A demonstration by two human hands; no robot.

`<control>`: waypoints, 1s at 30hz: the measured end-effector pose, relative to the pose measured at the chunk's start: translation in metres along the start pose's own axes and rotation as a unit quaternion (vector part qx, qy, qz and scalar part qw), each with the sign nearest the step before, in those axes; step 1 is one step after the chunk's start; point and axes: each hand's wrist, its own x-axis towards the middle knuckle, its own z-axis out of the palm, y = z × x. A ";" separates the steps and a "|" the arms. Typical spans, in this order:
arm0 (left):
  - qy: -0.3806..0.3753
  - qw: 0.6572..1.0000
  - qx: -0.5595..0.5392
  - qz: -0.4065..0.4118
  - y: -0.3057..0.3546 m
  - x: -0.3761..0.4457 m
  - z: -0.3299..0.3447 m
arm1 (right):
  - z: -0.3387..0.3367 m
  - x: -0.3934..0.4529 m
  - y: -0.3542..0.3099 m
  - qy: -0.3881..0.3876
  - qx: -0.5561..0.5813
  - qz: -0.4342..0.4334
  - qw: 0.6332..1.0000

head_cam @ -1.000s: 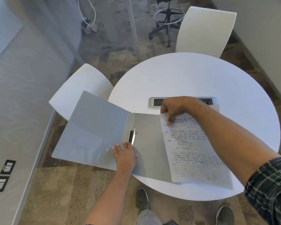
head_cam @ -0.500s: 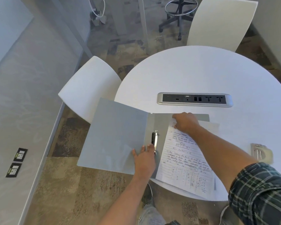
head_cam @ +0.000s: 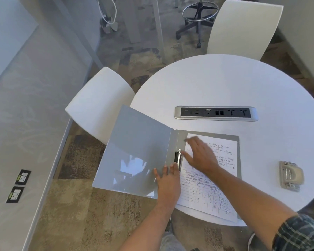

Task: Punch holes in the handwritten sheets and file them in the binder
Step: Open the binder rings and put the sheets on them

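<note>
Grey and glossy, the binder (head_cam: 140,151) lies open at the near-left edge of the round white counter (head_cam: 234,84), its front cover hanging out past the rim. Handwritten sheets (head_cam: 217,178) lie on the binder's right half, their left edge at the metal ring clasp (head_cam: 178,158). Left hand (head_cam: 168,183) presses flat on the spine just below the clasp, fingers straight, its grip open. Right hand (head_cam: 199,156) rests spread on the sheets, fingers extended, grip open too. A hole punch (head_cam: 290,175) sits well apart to the right, and a power strip (head_cam: 216,113) is set into the counter beyond the binder.
</note>
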 end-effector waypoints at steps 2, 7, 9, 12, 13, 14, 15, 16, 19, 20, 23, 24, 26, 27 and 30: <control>-0.008 1.000 0.010 -0.007 0.005 0.000 0.001 | 0.006 -0.024 -0.005 -0.077 0.060 -0.012 0.995; -0.065 0.997 0.041 -0.018 0.014 0.000 -0.010 | 0.035 -0.060 0.003 -0.147 0.116 0.002 0.982; -0.060 0.998 0.020 -0.017 0.011 0.002 -0.011 | 0.043 -0.063 0.007 -0.135 0.151 0.037 0.978; -0.023 0.999 -0.045 -0.019 0.004 0.005 -0.015 | 0.046 -0.060 0.009 -0.145 0.179 0.066 0.971; -0.004 0.997 -0.079 -0.023 0.001 0.007 -0.017 | 0.046 -0.059 0.009 -0.155 0.183 0.074 0.968; 0.013 0.992 -0.120 -0.027 -0.002 0.008 -0.018 | 0.045 -0.057 0.008 -0.163 0.187 0.080 0.965; 0.022 0.985 -0.166 -0.034 -0.005 0.010 -0.018 | 0.044 -0.056 0.006 -0.169 0.190 0.086 0.963; 0.020 0.977 -0.210 -0.041 -0.009 0.011 -0.019 | 0.042 -0.055 0.005 -0.175 0.191 0.091 0.962; -0.015 0.964 -0.262 -0.043 -0.014 0.016 -0.020 | 0.040 -0.052 0.003 -0.190 0.185 0.102 0.959; -0.026 0.962 -0.269 -0.041 -0.014 0.017 -0.023 | 0.039 -0.052 0.002 -0.197 0.185 0.106 0.957; -0.062 0.953 -0.294 -0.048 -0.015 0.020 -0.027 | 0.038 -0.048 0.000 -0.211 0.184 0.124 0.952; -0.073 0.951 -0.297 -0.051 -0.016 0.019 -0.029 | 0.037 -0.047 -0.002 -0.211 0.181 0.131 0.951; -0.091 0.948 -0.301 -0.052 -0.017 0.020 -0.027 | 0.036 -0.046 -0.005 -0.209 0.178 0.143 0.951; -0.097 0.946 -0.304 -0.054 -0.019 0.021 -0.025 | 0.037 -0.045 -0.006 -0.209 0.179 0.150 0.950; -0.112 0.945 -0.302 -0.061 -0.019 0.022 -0.025 | 0.036 -0.045 -0.006 -0.212 0.178 0.151 0.949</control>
